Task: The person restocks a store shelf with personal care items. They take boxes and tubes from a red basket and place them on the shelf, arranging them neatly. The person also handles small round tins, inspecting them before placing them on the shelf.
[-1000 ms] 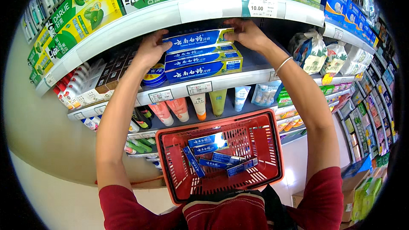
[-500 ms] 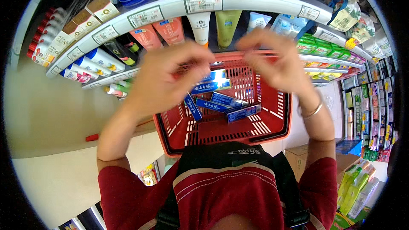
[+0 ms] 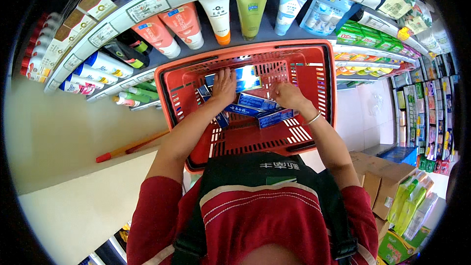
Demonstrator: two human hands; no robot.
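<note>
A red plastic shopping basket (image 3: 245, 154) stands in front of me with several blue toothpaste boxes lying loose in it. My left hand (image 3: 224, 87) reaches in, fingers stretched over the boxes at the back left; a shiny blue and silver toothpaste box (image 3: 248, 78) lies beside it. My right hand (image 3: 290, 96) is closed in the basket's right half, at the end of a tilted toothpaste box (image 3: 257, 101). What its fingers hold, if anything, is hidden. Nearer me lies another toothpaste box (image 3: 275, 117).
Beyond the basket a shelf holds pink tubes (image 3: 185, 25), a white tube (image 3: 216, 17), a green tube (image 3: 251, 13) and a blue pouch (image 3: 325, 14). Cardboard boxes (image 3: 385, 176) and green-wrapped packs (image 3: 409, 203) stand at the right. An orange-red bar (image 3: 132, 145) lies at the left.
Both hands have come down from above the basket's far rim into the basket. My view has shifted, so more of the basket and the shelf tubes shows.
</note>
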